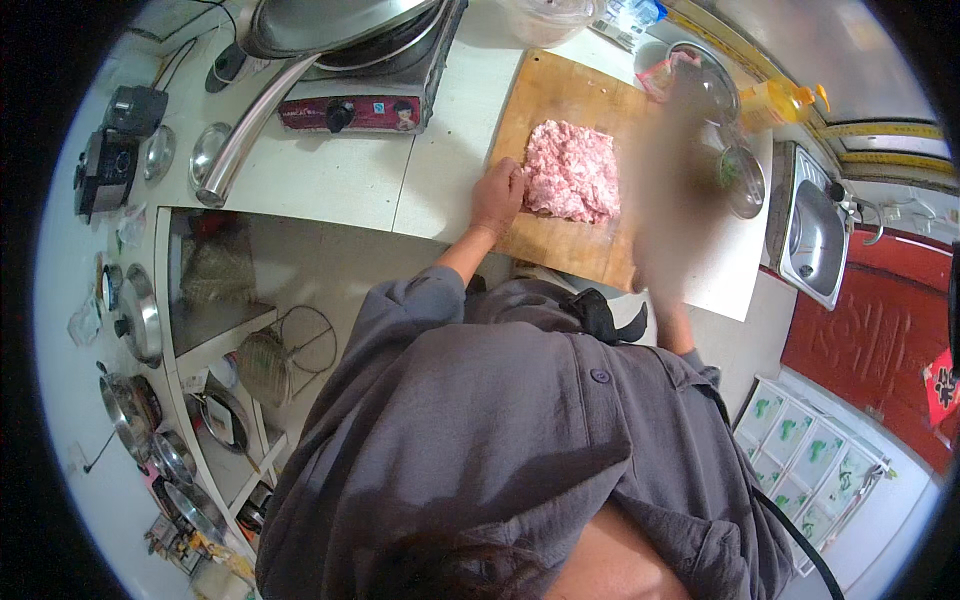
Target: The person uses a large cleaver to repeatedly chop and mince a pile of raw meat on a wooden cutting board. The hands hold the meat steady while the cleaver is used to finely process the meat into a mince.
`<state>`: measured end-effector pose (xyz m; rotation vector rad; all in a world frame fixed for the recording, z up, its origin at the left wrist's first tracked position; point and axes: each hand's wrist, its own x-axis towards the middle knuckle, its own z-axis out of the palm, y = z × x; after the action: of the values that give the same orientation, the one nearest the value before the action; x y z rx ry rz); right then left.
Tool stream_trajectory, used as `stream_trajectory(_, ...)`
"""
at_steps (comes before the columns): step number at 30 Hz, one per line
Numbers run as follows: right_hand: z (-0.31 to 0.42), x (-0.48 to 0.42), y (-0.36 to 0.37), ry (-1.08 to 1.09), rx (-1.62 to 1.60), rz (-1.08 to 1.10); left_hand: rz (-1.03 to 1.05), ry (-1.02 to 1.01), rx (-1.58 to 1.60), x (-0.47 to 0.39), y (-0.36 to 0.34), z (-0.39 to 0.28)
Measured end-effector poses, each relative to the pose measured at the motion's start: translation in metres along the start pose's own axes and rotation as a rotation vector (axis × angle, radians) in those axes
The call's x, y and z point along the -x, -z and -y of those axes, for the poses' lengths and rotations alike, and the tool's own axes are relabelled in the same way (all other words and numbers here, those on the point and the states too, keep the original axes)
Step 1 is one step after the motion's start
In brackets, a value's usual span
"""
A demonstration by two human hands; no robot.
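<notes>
A flattened, roughly square slab of minced meat (573, 171) lies on a wooden cutting board (570, 244) before me. My left hand (499, 195) has its fingers curled at the board's left edge, close beside the meat. At the board's right side, a large blurred patch covers most of my right hand (640, 271). Whatever that hand holds is hidden by the blur.
Behind the board stand a clear plastic tub (551, 19) and a yellow pump bottle (772, 103). A glass bowl with something green (742, 180) sits to the right, near a steel sink (814, 225). At left, a long-handled pan (337, 26) rests on a portable stove (352, 112).
</notes>
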<state>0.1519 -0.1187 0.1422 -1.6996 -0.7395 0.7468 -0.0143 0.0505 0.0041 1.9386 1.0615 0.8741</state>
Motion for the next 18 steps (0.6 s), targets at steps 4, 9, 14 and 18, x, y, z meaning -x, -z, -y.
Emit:
stream_trajectory(4, -0.022, 0.0, -0.02, -0.564, -0.047, 0.043, -0.039, -0.052, -0.028, 0.002, -0.003, 0.001)
stream_trajectory(9, 0.015, 0.002, -0.014, -0.161, -0.052, 0.024, 0.001, -0.002, -0.041, 0.003, 0.001, 0.005)
stream_trajectory(14, -0.062, -0.006, -0.008, -0.589, -0.061, 0.118, -0.012, -0.032, 0.008, -0.002, -0.003, -0.006)
stream_trajectory(18, -0.015, -0.005, -0.002, -0.367, -0.188, 0.173, -0.093, -0.061, -0.044, 0.001, -0.003, 0.001)
